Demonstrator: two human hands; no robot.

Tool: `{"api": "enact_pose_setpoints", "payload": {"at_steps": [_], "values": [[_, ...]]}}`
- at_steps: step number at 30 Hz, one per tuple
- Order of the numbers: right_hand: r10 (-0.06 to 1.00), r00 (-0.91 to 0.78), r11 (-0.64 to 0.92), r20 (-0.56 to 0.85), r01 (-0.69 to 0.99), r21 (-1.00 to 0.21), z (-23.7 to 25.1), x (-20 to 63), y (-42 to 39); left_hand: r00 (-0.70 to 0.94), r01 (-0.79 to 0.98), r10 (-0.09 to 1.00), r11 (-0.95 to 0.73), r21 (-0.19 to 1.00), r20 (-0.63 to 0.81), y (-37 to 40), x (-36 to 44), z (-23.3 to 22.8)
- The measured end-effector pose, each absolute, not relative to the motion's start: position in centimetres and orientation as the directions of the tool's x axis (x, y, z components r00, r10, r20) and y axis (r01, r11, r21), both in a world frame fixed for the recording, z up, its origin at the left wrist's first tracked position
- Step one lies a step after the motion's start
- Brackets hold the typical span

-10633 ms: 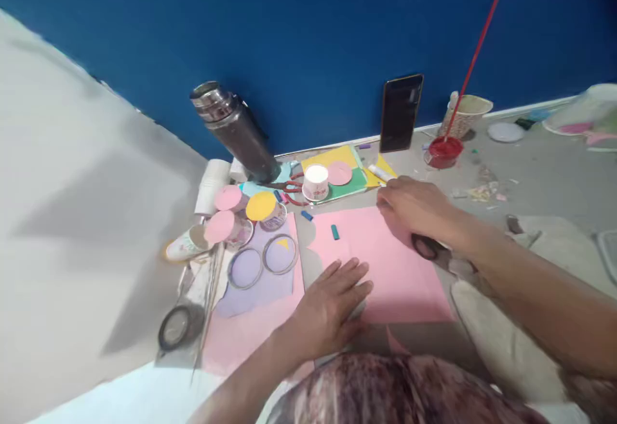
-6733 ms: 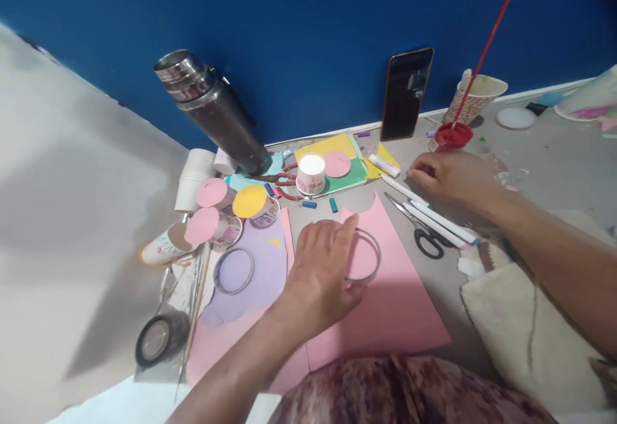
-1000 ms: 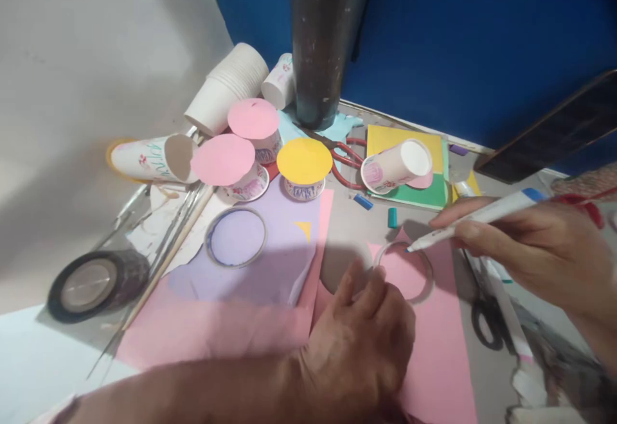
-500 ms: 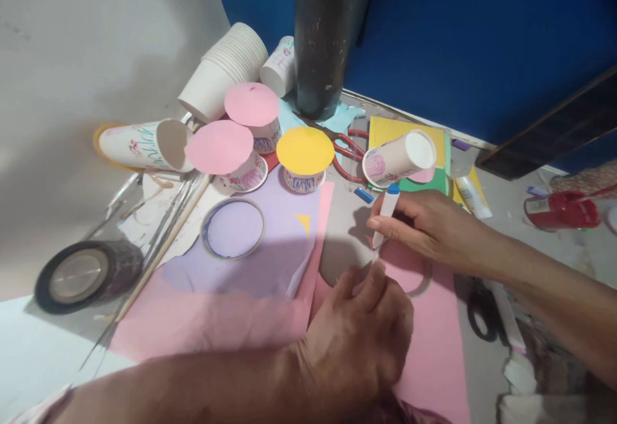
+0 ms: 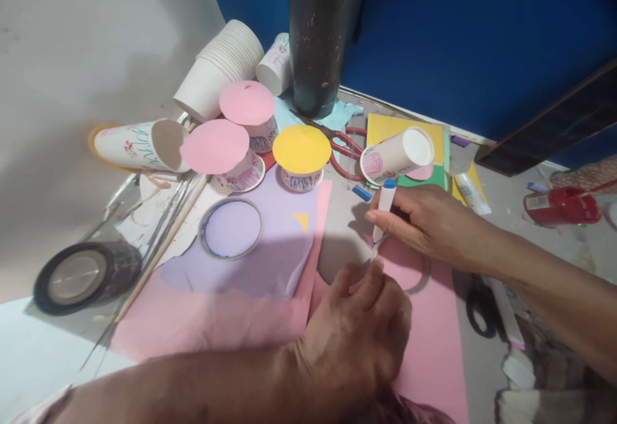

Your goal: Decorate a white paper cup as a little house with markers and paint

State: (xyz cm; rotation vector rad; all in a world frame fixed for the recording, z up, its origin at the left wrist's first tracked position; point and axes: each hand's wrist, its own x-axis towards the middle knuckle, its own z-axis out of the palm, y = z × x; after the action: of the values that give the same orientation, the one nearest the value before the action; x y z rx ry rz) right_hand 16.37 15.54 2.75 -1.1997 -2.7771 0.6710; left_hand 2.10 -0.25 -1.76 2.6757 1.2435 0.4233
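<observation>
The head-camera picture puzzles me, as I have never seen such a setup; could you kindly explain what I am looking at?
One camera sits on a person's head and looks down at their own two bare hands; there is no machine. The right hand holds a white marker with a blue cap, its tip down by a tape ring that lies on a pink paper sheet. The left hand presses on that ring and sheet. Around them lie a purple sheet with a second tape ring, paper cups topped with pink discs and a yellow disc, red-handled scissors, a dark flask and a black tape roll.
</observation>
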Motion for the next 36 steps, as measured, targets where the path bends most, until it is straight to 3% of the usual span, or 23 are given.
{"api": "enact_pose_setpoints", "payload": {"at_steps": [8,20,30,36], "values": [[0.778,-0.621,0.559,-0.094,0.753,-0.346,2.9,18.0,15.6,0.580,0.737,0.779,-0.626,0.255,0.238,-0.2,2.1,-1.8],[0.883,-0.464,0.365,-0.066,0.769,-0.524,2.8,20.7,15.4,0.546,0.746,0.789,-0.611,0.265,0.282,0.0,2.1,-2.1],[0.883,-0.458,0.320,-0.107,0.751,-0.577,2.8,20.7,15.8,0.537,0.756,0.788,-0.608,0.244,0.301,-0.1,2.0,-2.0],[0.918,-0.370,0.226,-0.144,0.785,-0.577,2.6,22.2,15.2,0.536,0.762,0.785,-0.608,0.223,0.311,0.1,2.2,-1.9]]}}
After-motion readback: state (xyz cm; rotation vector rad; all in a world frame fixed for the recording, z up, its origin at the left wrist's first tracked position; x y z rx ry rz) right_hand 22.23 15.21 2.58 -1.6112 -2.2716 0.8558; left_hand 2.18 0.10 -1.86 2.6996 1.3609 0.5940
